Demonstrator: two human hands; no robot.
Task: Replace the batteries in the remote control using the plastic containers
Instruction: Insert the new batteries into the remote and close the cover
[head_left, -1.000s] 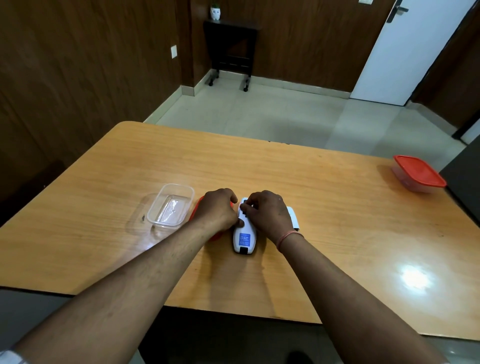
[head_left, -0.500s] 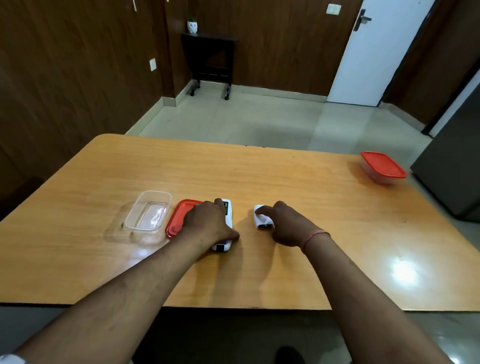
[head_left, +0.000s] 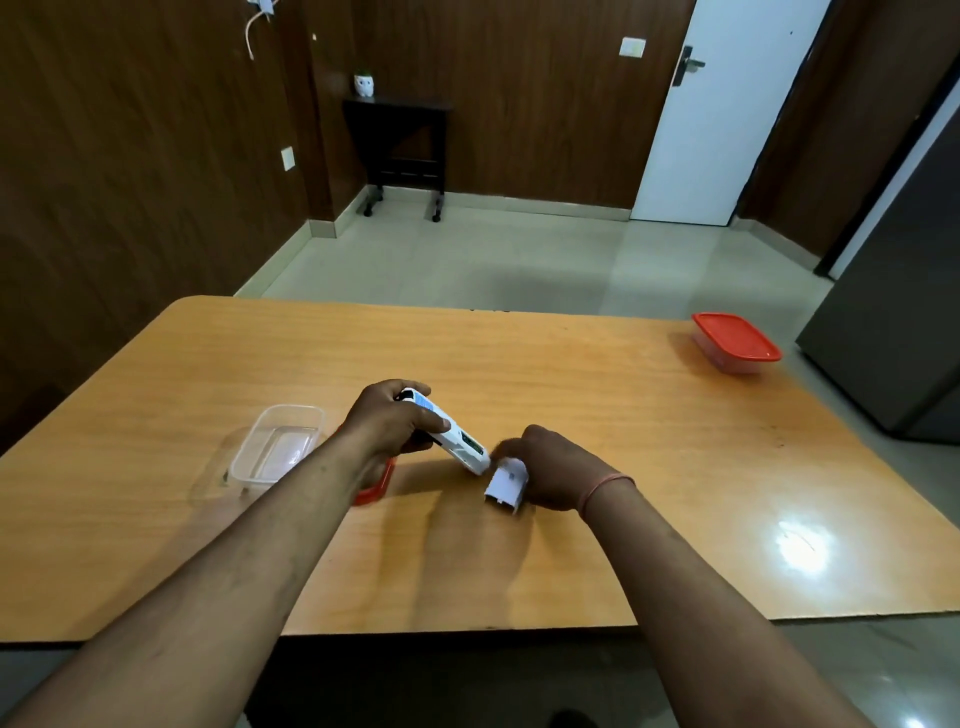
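My left hand (head_left: 387, 423) grips the white remote control (head_left: 451, 435) and holds it tilted above the table, its lower end pointing down to the right. My right hand (head_left: 553, 470) holds the white battery cover (head_left: 506, 484) just below that end, near the tabletop. An open clear plastic container (head_left: 278, 448) stands left of my left arm. Its red lid (head_left: 375, 487) lies on the table, mostly hidden under my left wrist. A second clear container with a red lid (head_left: 736, 341) sits shut at the far right of the table.
The wooden table (head_left: 597, 405) has its near edge just below my forearms. A dark cabinet (head_left: 893, 332) stands close to the table's right end. Beyond the table are tiled floor, a small black side table (head_left: 397, 150) and a white door (head_left: 727, 109).
My left hand has lifted the remote off the table and tilted it. My right hand has pulled the battery cover away from the remote and now holds it beside the remote's lower end.
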